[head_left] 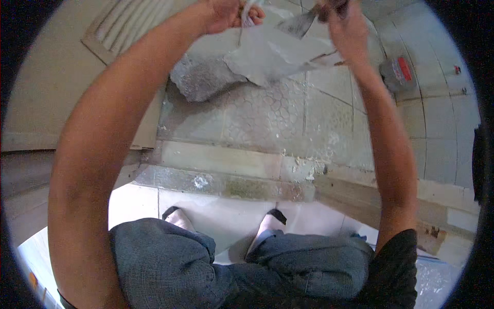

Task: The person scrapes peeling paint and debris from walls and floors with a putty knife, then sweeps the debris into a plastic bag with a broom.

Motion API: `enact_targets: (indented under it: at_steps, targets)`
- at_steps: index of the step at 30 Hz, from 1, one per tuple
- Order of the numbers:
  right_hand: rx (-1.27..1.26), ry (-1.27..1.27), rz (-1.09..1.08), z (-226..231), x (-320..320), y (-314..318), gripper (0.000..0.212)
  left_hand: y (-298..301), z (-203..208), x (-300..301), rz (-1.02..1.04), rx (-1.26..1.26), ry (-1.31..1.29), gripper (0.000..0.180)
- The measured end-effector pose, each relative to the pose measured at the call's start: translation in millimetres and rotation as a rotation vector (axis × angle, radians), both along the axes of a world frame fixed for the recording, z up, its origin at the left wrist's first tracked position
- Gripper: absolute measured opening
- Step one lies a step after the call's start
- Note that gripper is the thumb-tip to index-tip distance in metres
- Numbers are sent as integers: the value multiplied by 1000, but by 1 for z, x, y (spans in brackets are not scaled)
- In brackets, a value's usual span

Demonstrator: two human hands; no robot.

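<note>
At the top of the view my left hand [231,14] is closed on the gathered edge of a thin white plastic bag [265,51]. The bag hangs and spreads over the tiled floor. To its right my right hand [346,23] grips a scraper by its handle. The wide metal blade of the scraper [298,24] points left, over the bag. Below my left hand lies a rough grey lump [203,77], partly covered by the bag; its material I cannot make out. The bag's far part is blurred.
A louvred door panel [128,26] stands at the left. A grey container with a red label [399,74] is by the tiled wall at the right. A raised sill [221,157] with white crumbs crosses before my feet [267,222]. White flecks dot the patterned floor tiles [262,113].
</note>
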State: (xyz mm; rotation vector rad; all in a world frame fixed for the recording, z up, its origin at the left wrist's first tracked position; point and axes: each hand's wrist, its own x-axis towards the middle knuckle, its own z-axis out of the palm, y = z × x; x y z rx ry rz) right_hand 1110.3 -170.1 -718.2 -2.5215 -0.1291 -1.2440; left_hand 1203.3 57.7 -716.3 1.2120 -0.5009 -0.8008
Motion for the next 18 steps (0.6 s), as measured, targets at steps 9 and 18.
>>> enact_targets:
  at_steps: [9, 18]
  targets:
    - [385, 506, -226, -2, -67, -122, 33, -4, -17, 1, 193, -24, -199, 83]
    - [210, 989, 24, -197, -159, -35, 31, 5, -26, 13, 182, -40, -111, 86]
